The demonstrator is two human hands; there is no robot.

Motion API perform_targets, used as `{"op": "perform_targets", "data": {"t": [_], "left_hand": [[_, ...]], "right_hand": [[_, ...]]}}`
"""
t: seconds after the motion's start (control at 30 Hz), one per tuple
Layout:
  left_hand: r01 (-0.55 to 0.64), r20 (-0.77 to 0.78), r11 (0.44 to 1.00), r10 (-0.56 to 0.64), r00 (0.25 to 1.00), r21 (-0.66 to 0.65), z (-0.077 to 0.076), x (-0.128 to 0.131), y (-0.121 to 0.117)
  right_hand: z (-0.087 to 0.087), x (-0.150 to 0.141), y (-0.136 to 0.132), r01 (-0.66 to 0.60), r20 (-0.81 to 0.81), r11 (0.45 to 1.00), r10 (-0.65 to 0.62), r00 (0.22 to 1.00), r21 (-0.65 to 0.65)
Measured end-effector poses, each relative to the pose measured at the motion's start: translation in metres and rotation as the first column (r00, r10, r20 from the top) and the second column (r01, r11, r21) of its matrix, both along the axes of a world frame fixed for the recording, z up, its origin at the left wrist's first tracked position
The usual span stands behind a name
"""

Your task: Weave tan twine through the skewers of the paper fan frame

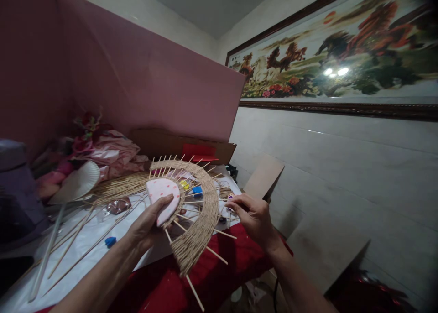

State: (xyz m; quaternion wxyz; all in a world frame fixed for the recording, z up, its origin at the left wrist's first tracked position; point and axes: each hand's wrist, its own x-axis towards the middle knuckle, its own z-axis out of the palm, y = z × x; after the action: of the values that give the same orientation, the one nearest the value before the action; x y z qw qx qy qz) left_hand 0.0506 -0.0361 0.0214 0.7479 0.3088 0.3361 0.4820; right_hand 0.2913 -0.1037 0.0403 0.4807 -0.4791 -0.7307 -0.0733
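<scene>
Head | left hand (148,225) grips woven fan (210,194) | right hand (253,216) pinched, beside

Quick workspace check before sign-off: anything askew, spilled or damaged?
Nothing looks spilled or broken. Mildly untidy: loose sticks lie at differing angles on the white sheet, and the spokes jut unevenly past the woven band, longer at its lower end, though perspective may exaggerate that.

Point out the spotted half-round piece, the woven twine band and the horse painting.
Spotted half-round piece (158,191), head view: pale face.
Woven twine band (211,199), head view: mid-curve weave.
Horse painting (337,53), head view: picture's middle.
</scene>
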Motion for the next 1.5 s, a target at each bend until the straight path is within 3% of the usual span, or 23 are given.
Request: {"op": "perform_targets", "data": {"t": [0.13, 0.27, 0.4, 0.57, 0.83, 1.07, 1.33, 1.5], "left_hand": [[0.029, 0.036, 1.000, -0.029, 0.999, -0.006, 0.001, 0.000, -0.001], [0.048, 0.055, 0.999, -0.048, 0.997, 0.009, 0.000, 0.000, -0.001], [0.063, 0.057, 0.998, -0.063, 0.996, -0.002, 0.000, -0.001, -0.001], [0.043, 0.063, 0.999, -0.043, 0.997, 0.002, 0.001, -0.002, 0.000], [0.056, 0.067, 0.998, -0.054, 0.996, -0.022, 0.000, -0.002, 0.001], [0.075, 0.041, 0.996, -0.073, 0.996, -0.043, -0.001, -0.003, 0.001], [0.106, 0.000, 0.993, -0.106, 0.994, -0.059, 0.002, -0.005, 0.002], [0.113, -0.012, 0.991, -0.114, 0.993, -0.066, 0.002, -0.007, 0.003]], "right_hand": [[-0.010, 0.000, 0.000, 0.000, -0.182, 0.999, -0.008, 0.983, -0.042], [-0.022, -0.011, 0.004, -0.106, -0.382, 0.986, 0.050, 0.923, -0.129], [-0.027, -0.018, 0.008, -0.145, -0.455, 0.977, 0.059, 0.889, -0.156], [-0.025, -0.009, 0.014, -0.051, -0.393, 0.996, 0.020, 0.919, -0.069], [-0.025, 0.006, 0.022, 0.026, -0.336, 0.999, -0.040, 0.941, -0.047], [-0.015, 0.021, 0.018, 0.120, -0.135, 0.988, -0.106, 0.985, 0.101], [0.001, 0.022, 0.021, 0.027, 0.132, 0.983, -0.052, 0.990, 0.182], [0.009, 0.017, 0.023, 0.022, 0.223, 0.992, -0.049, 0.974, 0.122]]}}
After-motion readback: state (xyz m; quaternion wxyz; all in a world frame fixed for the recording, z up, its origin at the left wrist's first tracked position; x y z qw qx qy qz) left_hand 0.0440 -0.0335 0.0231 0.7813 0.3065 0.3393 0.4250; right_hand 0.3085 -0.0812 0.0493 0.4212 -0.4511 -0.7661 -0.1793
